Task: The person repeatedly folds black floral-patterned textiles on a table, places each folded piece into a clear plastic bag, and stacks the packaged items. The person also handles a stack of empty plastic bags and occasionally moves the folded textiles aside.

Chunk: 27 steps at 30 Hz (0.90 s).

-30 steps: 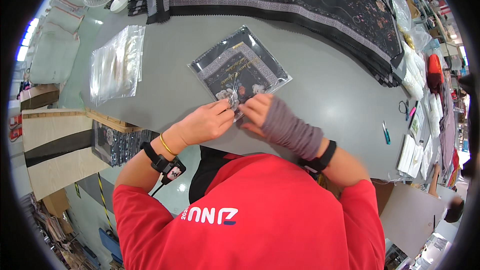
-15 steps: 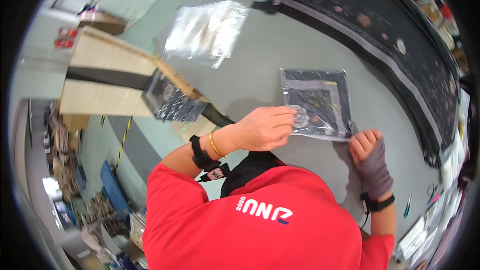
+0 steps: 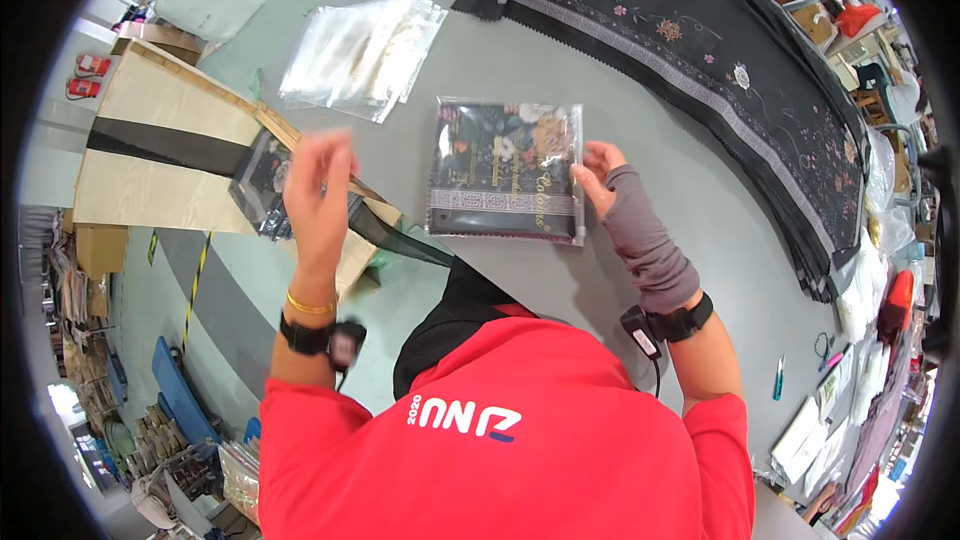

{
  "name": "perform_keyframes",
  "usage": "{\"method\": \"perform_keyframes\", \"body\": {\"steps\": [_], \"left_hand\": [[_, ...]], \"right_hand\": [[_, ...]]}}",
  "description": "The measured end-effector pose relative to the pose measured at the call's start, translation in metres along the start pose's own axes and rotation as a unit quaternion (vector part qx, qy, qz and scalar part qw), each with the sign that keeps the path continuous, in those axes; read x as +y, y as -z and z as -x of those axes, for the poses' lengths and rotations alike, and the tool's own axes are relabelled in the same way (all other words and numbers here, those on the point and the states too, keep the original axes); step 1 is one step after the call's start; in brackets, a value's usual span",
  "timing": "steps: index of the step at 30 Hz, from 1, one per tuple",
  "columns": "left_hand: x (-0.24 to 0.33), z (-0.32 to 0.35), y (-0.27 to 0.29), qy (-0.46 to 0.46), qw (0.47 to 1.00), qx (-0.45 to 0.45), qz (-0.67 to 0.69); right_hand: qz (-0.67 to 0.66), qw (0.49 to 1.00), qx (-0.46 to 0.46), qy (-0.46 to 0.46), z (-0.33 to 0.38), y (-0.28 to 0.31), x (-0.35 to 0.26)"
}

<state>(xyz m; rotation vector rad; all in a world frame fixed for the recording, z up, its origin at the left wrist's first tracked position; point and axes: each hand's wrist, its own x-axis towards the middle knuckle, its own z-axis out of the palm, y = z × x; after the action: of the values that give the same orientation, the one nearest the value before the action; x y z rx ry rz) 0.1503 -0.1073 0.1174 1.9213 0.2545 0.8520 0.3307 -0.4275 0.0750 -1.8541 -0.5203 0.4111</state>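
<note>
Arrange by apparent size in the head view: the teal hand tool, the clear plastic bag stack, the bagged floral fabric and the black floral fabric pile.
Largest to smallest:
Black floral fabric pile
Bagged floral fabric
Clear plastic bag stack
Teal hand tool

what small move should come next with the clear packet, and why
Probably bring the left hand to the left edge of the clear packet: the right hand is at its right edge, while the left hand is raised apart from it, leaving that side unheld.
</note>
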Motion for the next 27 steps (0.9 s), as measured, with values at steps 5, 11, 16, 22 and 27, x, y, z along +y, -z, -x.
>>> {"method": "perform_keyframes", "body": {"steps": [5, 11, 16, 22, 27], "left_hand": [[-0.068, 0.145, 0.011, 0.373, 0.898, -0.222, 0.068], [-0.072, 0.189, -0.015, 0.352, 0.782, -0.253, 0.448], [-0.051, 0.179, 0.065, 0.359, 0.731, 0.033, 0.579], [-0.146, 0.097, 0.16, 0.212, 0.761, 0.219, 0.572], [-0.248, 0.038, 0.169, 0.297, 0.716, 0.241, 0.584]], "right_hand": [[0.419, 0.872, -0.021, 0.251, -0.009, -0.021, 0.031], [0.42, 0.812, -0.206, 0.348, 0.01, -0.121, -0.014], [0.303, 0.879, -0.247, 0.273, 0.007, -0.102, -0.028], [0.373, 0.877, -0.187, 0.239, 0.002, -0.072, -0.007], [0.386, 0.876, -0.181, 0.224, 0.019, -0.074, -0.01]]}}
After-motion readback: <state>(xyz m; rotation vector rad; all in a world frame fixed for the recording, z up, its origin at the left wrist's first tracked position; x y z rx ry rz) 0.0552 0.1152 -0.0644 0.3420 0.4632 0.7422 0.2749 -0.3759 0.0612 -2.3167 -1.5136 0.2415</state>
